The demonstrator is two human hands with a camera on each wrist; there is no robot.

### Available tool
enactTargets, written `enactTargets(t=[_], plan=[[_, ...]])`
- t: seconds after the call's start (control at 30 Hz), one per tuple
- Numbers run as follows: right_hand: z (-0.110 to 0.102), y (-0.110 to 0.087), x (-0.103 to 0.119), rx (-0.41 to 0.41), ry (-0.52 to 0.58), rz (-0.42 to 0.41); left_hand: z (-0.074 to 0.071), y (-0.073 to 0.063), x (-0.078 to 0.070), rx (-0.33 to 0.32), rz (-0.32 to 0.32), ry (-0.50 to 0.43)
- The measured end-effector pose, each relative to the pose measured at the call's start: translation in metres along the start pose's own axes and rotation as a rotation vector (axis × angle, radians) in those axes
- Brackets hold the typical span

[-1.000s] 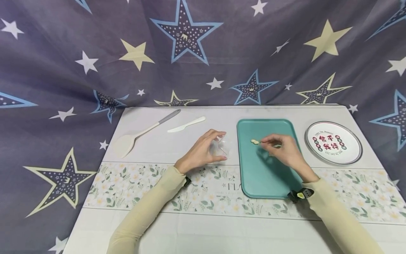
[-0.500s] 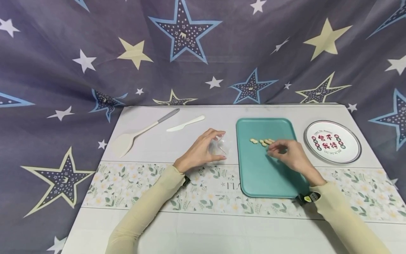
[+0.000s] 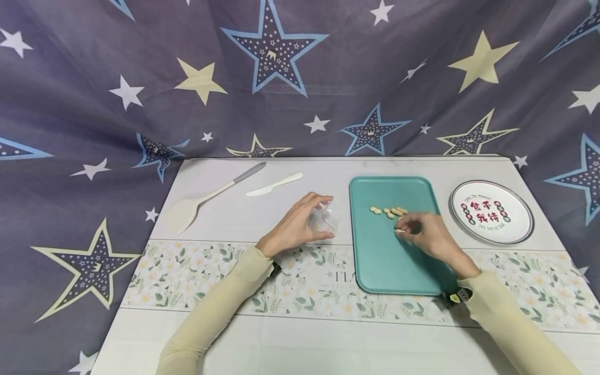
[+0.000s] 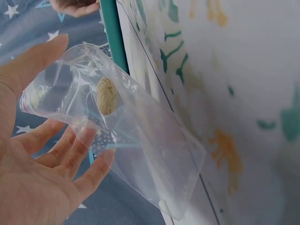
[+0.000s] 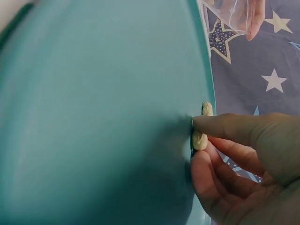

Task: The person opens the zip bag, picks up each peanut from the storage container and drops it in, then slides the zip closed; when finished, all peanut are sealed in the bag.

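Observation:
A clear plastic zip bag (image 3: 325,220) is held between the thumb and fingers of my left hand (image 3: 292,224), its mouth spread toward the tray. Inside it, the left wrist view shows one peanut in its shell (image 4: 107,96). Over the teal tray (image 3: 398,271), my right hand (image 3: 431,238) has its thumb and fingertips at a peanut (image 3: 400,230) and pinches it close to the tray surface. Several more peanuts (image 3: 389,212) lie just beyond those fingers, toward the far half of the tray. In the right wrist view the pinched peanut (image 5: 200,140) shows below the thumb.
A white plate (image 3: 492,211) with red characters stands right of the tray. At the back left lie a cream ladle (image 3: 187,208) with a grey handle and a white plastic knife (image 3: 274,185). A star-patterned curtain (image 3: 300,78) hangs behind the table.
My right hand has moved right and slightly nearer along the tray, uncovering several peanuts, and now has one at its fingertips. The left hand and the bag have stayed in place.

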State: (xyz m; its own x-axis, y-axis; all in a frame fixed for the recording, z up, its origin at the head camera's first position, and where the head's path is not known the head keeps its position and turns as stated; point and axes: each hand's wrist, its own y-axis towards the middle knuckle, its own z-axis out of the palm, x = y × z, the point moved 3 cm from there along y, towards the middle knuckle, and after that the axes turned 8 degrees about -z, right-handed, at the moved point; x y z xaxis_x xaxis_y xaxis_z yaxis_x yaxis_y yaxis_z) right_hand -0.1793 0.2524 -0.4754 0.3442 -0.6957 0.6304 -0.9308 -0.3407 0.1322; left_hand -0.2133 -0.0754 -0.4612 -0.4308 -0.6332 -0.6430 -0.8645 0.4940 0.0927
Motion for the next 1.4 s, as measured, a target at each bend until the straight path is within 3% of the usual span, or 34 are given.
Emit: enactTargets(t=[0.67, 1.4], plan=[[0.006, 0.002, 0.007, -0.027, -0.005, -0.039, 0.000, -0.004, 0.001, 0.001, -0.012, 0.007], [0.027, 0.045, 0.059, 0.006, 0.101, -0.119, 0.002, -0.003, -0.001, 0.007, 0.007, -0.013]])
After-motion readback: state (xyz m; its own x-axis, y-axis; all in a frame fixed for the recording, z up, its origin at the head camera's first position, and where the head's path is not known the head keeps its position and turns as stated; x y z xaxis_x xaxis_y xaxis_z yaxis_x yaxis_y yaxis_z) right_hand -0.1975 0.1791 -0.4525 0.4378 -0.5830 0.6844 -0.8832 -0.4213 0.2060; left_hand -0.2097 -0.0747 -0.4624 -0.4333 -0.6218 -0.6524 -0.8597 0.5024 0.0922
